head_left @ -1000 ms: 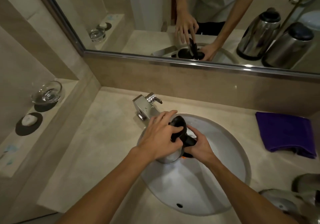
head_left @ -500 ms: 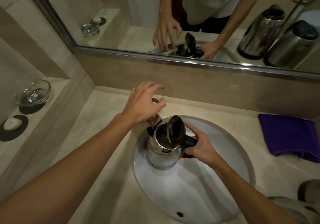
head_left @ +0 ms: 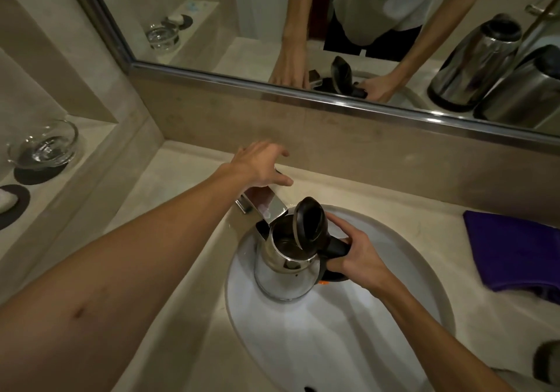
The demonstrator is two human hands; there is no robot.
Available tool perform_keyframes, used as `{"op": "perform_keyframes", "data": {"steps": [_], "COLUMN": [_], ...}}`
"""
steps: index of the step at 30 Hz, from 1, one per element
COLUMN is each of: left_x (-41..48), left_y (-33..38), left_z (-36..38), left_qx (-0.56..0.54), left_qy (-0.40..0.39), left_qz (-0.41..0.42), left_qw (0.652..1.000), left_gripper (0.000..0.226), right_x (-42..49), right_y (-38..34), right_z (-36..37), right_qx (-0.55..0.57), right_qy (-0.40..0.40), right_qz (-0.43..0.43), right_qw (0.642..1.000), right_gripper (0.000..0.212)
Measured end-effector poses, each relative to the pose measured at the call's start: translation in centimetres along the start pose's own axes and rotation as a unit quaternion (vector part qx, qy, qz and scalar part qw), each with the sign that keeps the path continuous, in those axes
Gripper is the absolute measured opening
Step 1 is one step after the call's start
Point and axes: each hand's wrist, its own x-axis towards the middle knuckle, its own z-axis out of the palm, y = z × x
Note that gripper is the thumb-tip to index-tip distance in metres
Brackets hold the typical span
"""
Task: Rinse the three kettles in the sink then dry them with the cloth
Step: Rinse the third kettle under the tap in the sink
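A steel kettle (head_left: 281,273) with its black lid (head_left: 309,226) flipped up stands in the white oval sink (head_left: 333,346), mouth right under the chrome tap spout (head_left: 266,206). My right hand (head_left: 354,255) grips the kettle's black handle. My left hand (head_left: 262,164) lies over the tap's handle at the back, fingers spread; the handle itself is hidden beneath it. No water shows. A folded purple cloth (head_left: 515,249) lies on the counter to the right. Two more steel kettles show in the mirror (head_left: 472,64), and one's edge (head_left: 548,364) shows at bottom right.
A beige stone counter (head_left: 181,240) surrounds the sink, with a mirror above the backsplash. On the left ledge stand a glass bowl (head_left: 44,146) on a dark coaster and a white soap (head_left: 4,199) on another coaster.
The kettle's lid was flipped open. My left hand left the lid and moved up and back onto the tap handle. My right hand kept hold of the kettle's handle.
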Motion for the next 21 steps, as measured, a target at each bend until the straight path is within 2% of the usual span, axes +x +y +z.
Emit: {"op": "perform_keyframes", "data": {"steps": [3,7,16,21], "left_x": [0.2,0.1,0.4,0.5], "left_y": [0.2,0.3,0.4,0.3], "left_z": [-0.5,-0.2,0.0,0.1], "left_qx": [0.015,0.033,0.035,0.032], "left_qy": [0.009,0.033,0.053,0.051], "left_qz": [0.019,0.033,0.021,0.013], "left_qw": [1.000,0.998,0.998,0.998], "left_gripper": [0.076,0.069,0.069,0.070], "right_x": [0.0,-0.3,0.2,0.2], "right_y": [-0.3,-0.6,-1.6,-1.7], "right_z": [0.0,0.2,0.3,0.4], "right_qx": [-0.005,-0.003,0.009,-0.023], "right_qy": [0.004,-0.002,-0.007,-0.012], "right_qz": [0.000,-0.002,0.003,-0.011], "right_qw": [1.000,1.000,1.000,1.000], "right_gripper": [0.102,0.101,0.104,0.103]}}
